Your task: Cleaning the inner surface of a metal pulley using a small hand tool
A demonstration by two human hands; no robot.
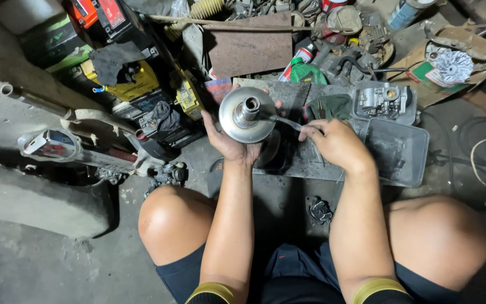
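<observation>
Both your hands are busy: left hand (229,141) cups the round grey metal pulley disc (247,114); right hand (336,143) pinches a thin metal tool (283,120) touching its hub.

Left hand (229,141) cupped palm-up, right hand (336,143) in closed grip.

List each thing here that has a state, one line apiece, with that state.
Metal pulley disc: held up in the left hand, hub facing the camera.
Thin tool: gripped in the right hand, tip at the hub.
Grey plastic case: open, lying flat.
Carburettor: resting in the case's far half.
Spray can: lying on its side.
</observation>
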